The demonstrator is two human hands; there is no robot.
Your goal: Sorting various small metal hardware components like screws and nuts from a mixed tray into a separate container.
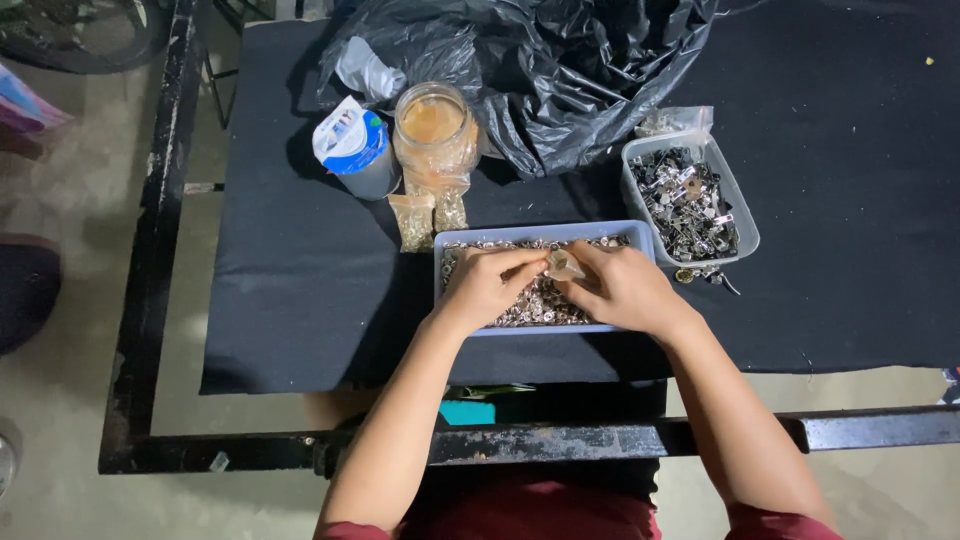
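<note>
Both hands are over a blue tray (pixel 445 262) filled with small silvery metal parts (pixel 530 305), which rests on a black cloth (pixel 300 300). The left hand (pixel 485 285) and the right hand (pixel 625 288) meet above the middle of the tray, and together they pinch a small clear bag (pixel 563 265) between their fingertips; the left fingers are curled onto its near edge, the right thumb and forefinger grip its other side. What the bag contains cannot be made out. Just beyond the left hand lie two small filled bags (pixel 428 218), touching the foot of a glass jar (pixel 435 135) with pale orange contents. Beside the jar, further to the left, stands a blue and white can (pixel 352 148), tilted. Beyond and to the right of the right hand sits a clear tray (pixel 742 215) of larger metal clips, a few of which have spilled onto the cloth at its near corner. Well beyond both hands lies a crumpled black plastic sack (pixel 560 70). Close to the person's body, beneath the forearms, runs a worn black metal frame (pixel 560 440).
</note>
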